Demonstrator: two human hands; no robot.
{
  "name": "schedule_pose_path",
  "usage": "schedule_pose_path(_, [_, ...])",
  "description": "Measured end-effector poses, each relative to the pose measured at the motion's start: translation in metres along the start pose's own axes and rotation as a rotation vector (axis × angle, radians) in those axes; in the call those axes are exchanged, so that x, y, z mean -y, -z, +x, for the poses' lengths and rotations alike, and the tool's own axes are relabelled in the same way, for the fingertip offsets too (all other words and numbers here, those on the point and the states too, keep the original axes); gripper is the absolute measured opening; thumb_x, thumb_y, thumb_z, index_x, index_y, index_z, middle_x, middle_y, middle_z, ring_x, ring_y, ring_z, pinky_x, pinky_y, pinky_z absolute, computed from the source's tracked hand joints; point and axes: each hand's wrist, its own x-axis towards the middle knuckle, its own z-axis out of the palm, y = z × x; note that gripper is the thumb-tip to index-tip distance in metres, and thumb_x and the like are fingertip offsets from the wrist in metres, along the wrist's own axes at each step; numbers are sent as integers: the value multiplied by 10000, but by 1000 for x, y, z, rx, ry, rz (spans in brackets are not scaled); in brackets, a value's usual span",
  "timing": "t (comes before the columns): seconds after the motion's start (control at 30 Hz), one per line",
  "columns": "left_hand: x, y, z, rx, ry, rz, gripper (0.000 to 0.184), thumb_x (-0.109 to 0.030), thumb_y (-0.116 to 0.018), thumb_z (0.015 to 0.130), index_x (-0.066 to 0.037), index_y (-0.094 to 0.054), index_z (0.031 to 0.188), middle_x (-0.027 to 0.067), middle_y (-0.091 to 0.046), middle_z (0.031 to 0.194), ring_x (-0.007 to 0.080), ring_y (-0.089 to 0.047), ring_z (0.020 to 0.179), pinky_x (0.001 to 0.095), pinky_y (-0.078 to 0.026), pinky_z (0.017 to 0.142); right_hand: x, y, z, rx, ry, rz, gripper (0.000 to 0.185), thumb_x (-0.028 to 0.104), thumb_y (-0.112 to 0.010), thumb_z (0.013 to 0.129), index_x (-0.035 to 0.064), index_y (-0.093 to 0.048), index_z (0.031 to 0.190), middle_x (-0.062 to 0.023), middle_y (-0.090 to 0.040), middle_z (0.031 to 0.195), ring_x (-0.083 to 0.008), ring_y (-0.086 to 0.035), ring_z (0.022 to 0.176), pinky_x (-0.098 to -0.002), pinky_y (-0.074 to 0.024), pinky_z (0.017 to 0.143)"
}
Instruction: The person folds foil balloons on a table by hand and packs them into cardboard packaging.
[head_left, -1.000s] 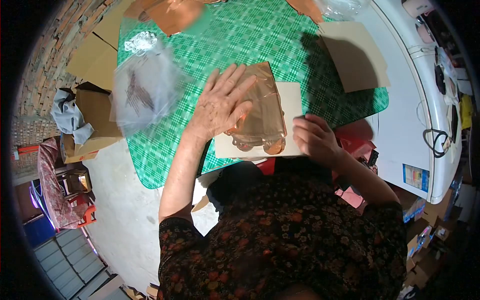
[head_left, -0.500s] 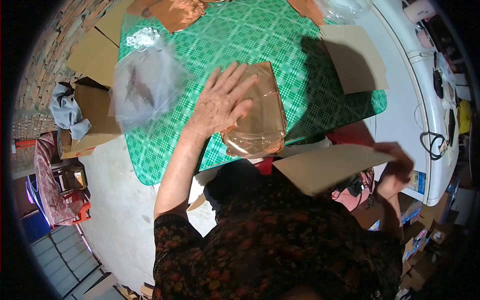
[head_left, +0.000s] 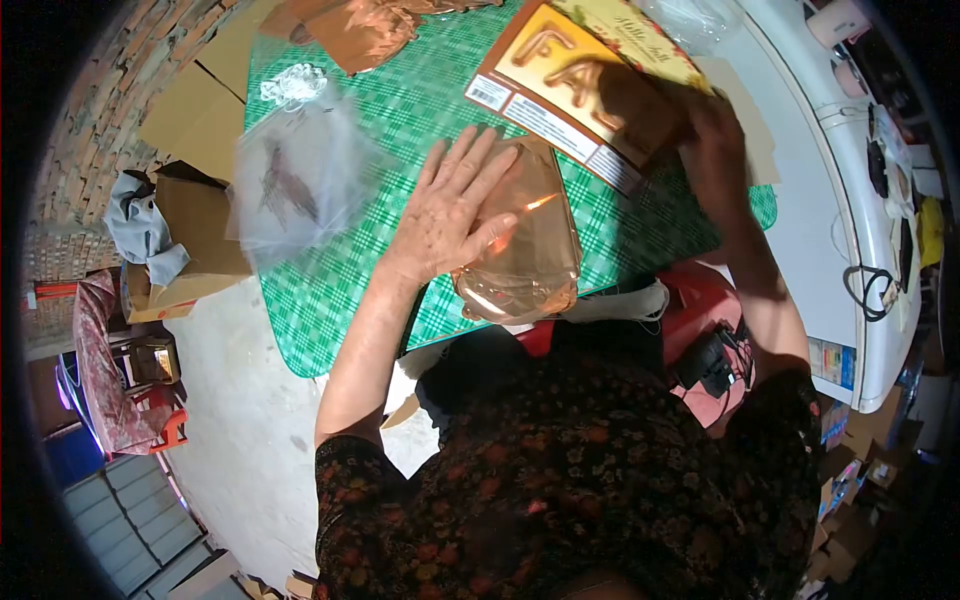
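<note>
Across the middle of the frame, a table [head_left: 305, 320] covered in a green checked cloth is seen, bordered at the right by a white appliance [head_left: 805, 240]. At the left edge of the table, a cardboard box [head_left: 205, 225] is placed, with grey cloth [head_left: 140, 220] hung over its side.

At upper centre to upper right, a printed card [head_left: 545, 75] is held aslant, its long axis run from upper left to lower right; large letters are shown on its yellow face, partly lost in shadow. Its right-hand end is gripped by the right hand [head_left: 715, 140], whose fingers are closed about it, so that nearly all of the card is carried to the upper left of that hand. Behind the same hand, a plain card [head_left: 757, 130] is partly hidden.

At centre, near the front edge of the table, a copper-coloured foil pack [head_left: 530, 235] is laid, its long axis set roughly up and down the frame. Its top end is overlapped in the view by the printed card; whether the two are touching is not made clear. The pack's upper left part is covered by the left hand [head_left: 445, 215], spread flat, palm down, with nothing grasped; most of the pack is thus left exposed to the right of and below that palm. By the left hand the pack is touched; by the right hand, set well apart, it is not.

At upper left, clear plastic bags [head_left: 300, 180] are piled beneath a small white bundle [head_left: 295, 85].
</note>
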Motion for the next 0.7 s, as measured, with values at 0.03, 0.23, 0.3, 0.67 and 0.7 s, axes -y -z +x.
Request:
schedule_pose_path(0.03, [-1,2,1,-6,0,-12,725,-569,-558,1008,-142,-442,1582,159,-368,1664,356,-285,1567,550,-191,1296,2,-9,3,1,-26,-13,371,234,-542,1081,-34,-598,1332,-193,-641,1258,-290,-628,1181,-401,-477,1037])
schedule_pose_path(0.23, [-1,6,1,-71,18,-82,752,-545,-669,939,-87,-504,1513,191,-454,1589,378,-334,1537,560,-219,1282,5,-51,30,-50,-443,549,347,274,-587,1070,1,-636,1278,-68,-676,1135,-134,-613,1033,-317,-496,881])
schedule_pose_path(0.3, [-1,8,2,-123,-5,-114,710,-510,-698,919,-73,-547,1457,192,-516,1521,385,-402,1481,557,-274,1246,0,-59,34,-11,-452,628,333,277,-604,1064,10,-656,1254,-28,-686,1100,-89,-611,972,-283,-498,814])
schedule_pose_path(0.67, [12,44,-8,-651,211,-268,174,-76,-679,901,-27,-714,1064,136,-727,1062,343,-669,1004,415,-517,902,5,-75,36,252,-396,625,297,235,-551,1073,-4,-683,1191,-15,-717,988,-89,-626,794,-283,-512,738])
schedule_pose_path(0.7, [16,49,-12,-672,287,-278,162,-36,-667,909,-23,-714,1063,137,-727,1057,340,-672,994,405,-522,894,10,-77,37,278,-380,604,299,239,-549,1075,-5,-675,1192,-13,-708,979,-86,-617,778,-281,-511,724])
